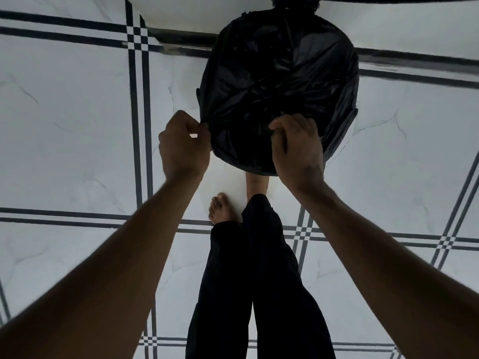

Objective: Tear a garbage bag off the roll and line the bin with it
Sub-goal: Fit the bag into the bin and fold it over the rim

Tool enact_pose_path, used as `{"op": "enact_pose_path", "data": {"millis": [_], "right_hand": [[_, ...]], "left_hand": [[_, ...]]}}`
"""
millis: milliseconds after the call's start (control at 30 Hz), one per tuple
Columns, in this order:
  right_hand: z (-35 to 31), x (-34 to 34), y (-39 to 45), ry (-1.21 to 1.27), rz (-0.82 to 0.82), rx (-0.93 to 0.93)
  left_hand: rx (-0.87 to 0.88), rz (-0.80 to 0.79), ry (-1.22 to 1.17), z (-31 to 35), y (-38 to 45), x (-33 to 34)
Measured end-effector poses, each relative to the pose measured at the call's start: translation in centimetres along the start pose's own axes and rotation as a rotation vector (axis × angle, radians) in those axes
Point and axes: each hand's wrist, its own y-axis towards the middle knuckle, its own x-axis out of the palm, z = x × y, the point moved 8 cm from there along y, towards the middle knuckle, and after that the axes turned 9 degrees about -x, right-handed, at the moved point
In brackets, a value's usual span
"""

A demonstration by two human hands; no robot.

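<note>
A black garbage bag (pixel 280 73) is spread over a round bin (pixel 346 130) that stands on the floor ahead of me. The crinkled plastic covers the bin's mouth and hangs over its rim, so only a strip of the bin's side shows at the right. My left hand (pixel 182 146) pinches the bag's edge at the near left of the rim. At the near right of the rim, my right hand (pixel 298 149) grips the bag's edge with its fingers curled over the plastic. No roll of bags is in view.
The floor (pixel 77 125) is white marble-look tile with dark double stripes. My bare feet (pixel 220 208) and black trousers (pixel 254 281) are just below the bin. A dark wall base (pixel 181 38) runs behind the bin at the top.
</note>
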Motion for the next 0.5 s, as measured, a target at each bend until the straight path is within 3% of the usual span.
{"op": "enact_pose_path", "data": {"millis": [167, 500], "right_hand": [[2.4, 2.0, -2.1, -0.227, -0.215, -0.101], [2.9, 2.8, -2.4, -0.387, -0.3, -0.201]], "left_hand": [[0.02, -0.028, -0.044, -0.8, 1.0, 0.7], [-0.239, -0.169, -0.171, -4.4, 4.4, 4.1]]}}
